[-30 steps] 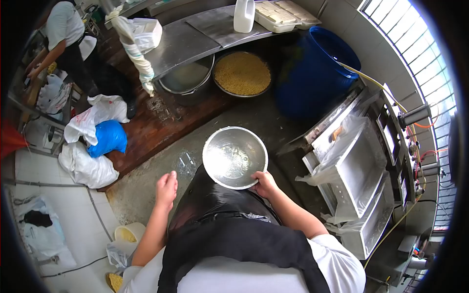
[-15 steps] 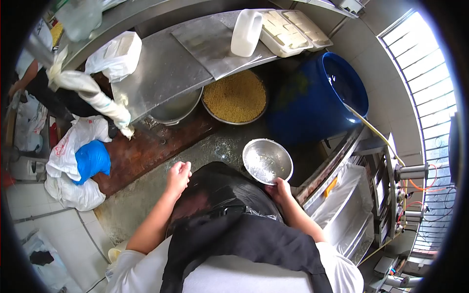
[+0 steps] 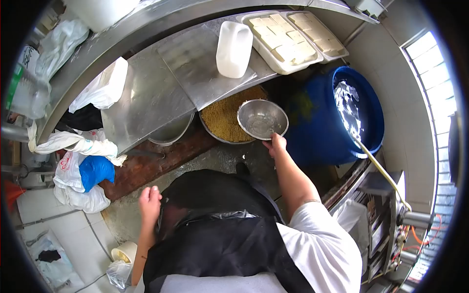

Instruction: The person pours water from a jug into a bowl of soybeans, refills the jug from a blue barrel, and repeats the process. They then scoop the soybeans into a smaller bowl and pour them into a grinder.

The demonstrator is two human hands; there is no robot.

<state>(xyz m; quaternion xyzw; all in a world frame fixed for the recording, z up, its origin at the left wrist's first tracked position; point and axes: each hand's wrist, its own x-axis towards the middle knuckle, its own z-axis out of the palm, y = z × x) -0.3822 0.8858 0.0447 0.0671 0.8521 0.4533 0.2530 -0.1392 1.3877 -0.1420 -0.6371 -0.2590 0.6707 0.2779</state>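
A shiny metal bowl [image 3: 264, 120] is gripped at its near rim by my right hand [image 3: 276, 144], on an outstretched arm. The bowl hangs over the right edge of a wide metal basin filled with yellow beans or grains [image 3: 222, 119]. Inside the bowl only a wet sheen shows. To the left of my black apron, my left hand [image 3: 150, 199] is raised with its fingers curled in, and nothing shows in it. A blue barrel [image 3: 312, 117] with water in it stands to the right of the bowl.
A metal table [image 3: 141, 97] carries a white jug [image 3: 234, 51] and trays of white blocks [image 3: 286, 41]. Under it sits a metal pot [image 3: 171, 132]. A yellow hose [image 3: 378, 168] runs from the barrel. White and blue bags [image 3: 96, 172] lie at left, beside a reddish board [image 3: 146, 171].
My right hand has carried the bowl forward, from near my apron to over the basin's edge. My left hand has moved left and down. The view has shifted.
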